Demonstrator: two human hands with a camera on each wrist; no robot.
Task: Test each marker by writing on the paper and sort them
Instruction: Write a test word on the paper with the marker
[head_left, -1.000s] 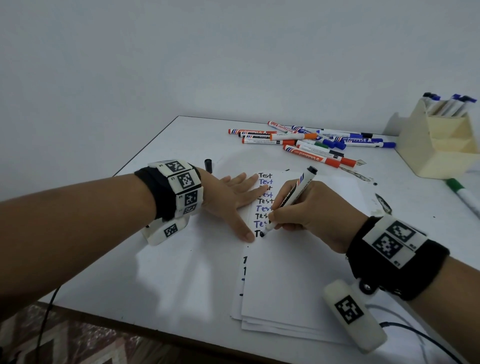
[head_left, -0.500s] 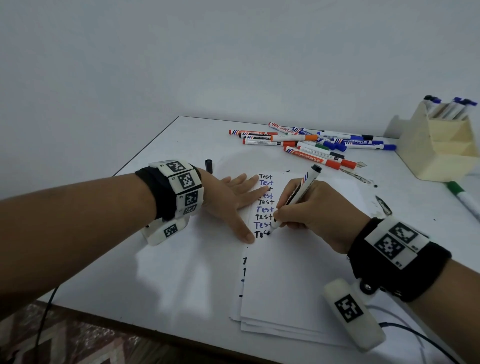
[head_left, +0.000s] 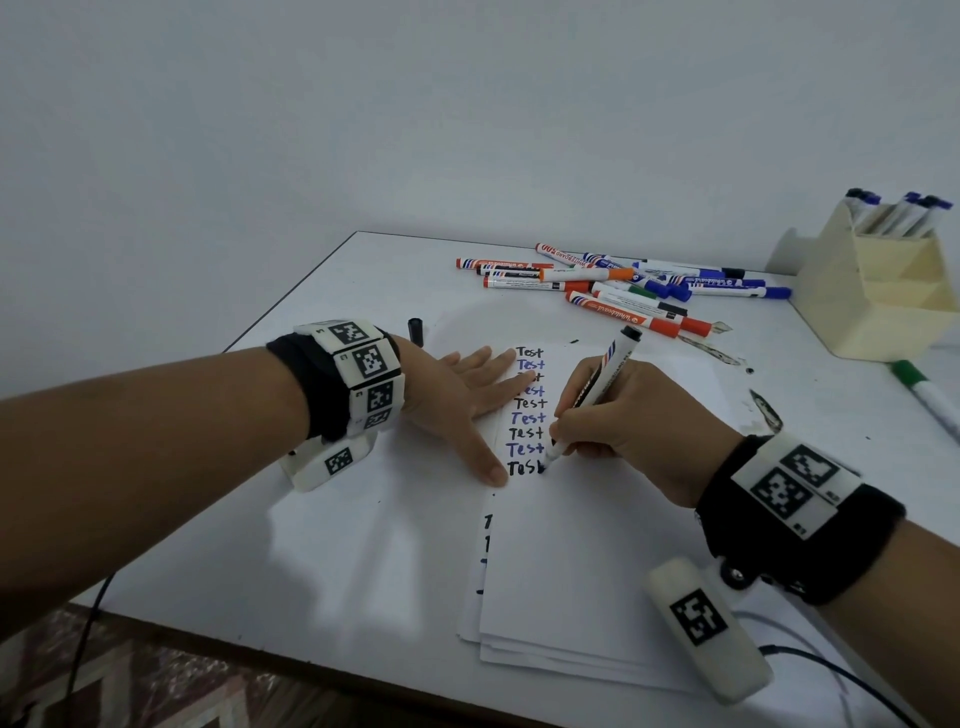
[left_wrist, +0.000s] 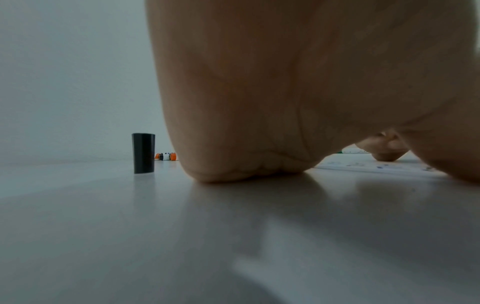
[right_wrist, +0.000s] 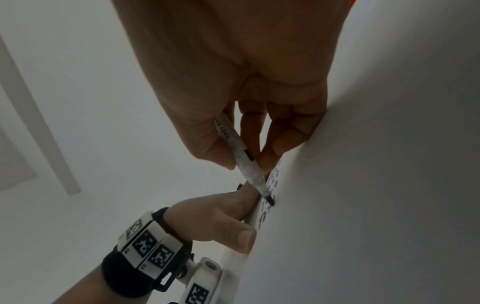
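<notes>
My right hand (head_left: 613, 421) pinches a black marker (head_left: 597, 387) (right_wrist: 242, 156), its tip touching the paper (head_left: 587, 545) at the end of the lowest word "Test". A column of black and blue "Test" words runs down the sheet's left side. My left hand (head_left: 462, 400) lies flat with straight fingers, pressing the paper's left edge; its thumb (right_wrist: 233, 234) shows in the right wrist view. The marker's black cap (head_left: 415, 329) (left_wrist: 143, 153) stands upright on the table behind the left hand. A pile of untested markers (head_left: 623, 286) lies at the back.
A cream holder (head_left: 878, 291) at the back right holds several blue-capped markers. A green marker (head_left: 924, 395) lies in front of it. Ink smudges mark the table to the right of the paper. The table's left edge (head_left: 291, 296) runs close to the left wrist.
The marker tip has moved rightward along the lowest line, and the word has grown from a first stroke to nearly "Test". The left hand has stayed in place.
</notes>
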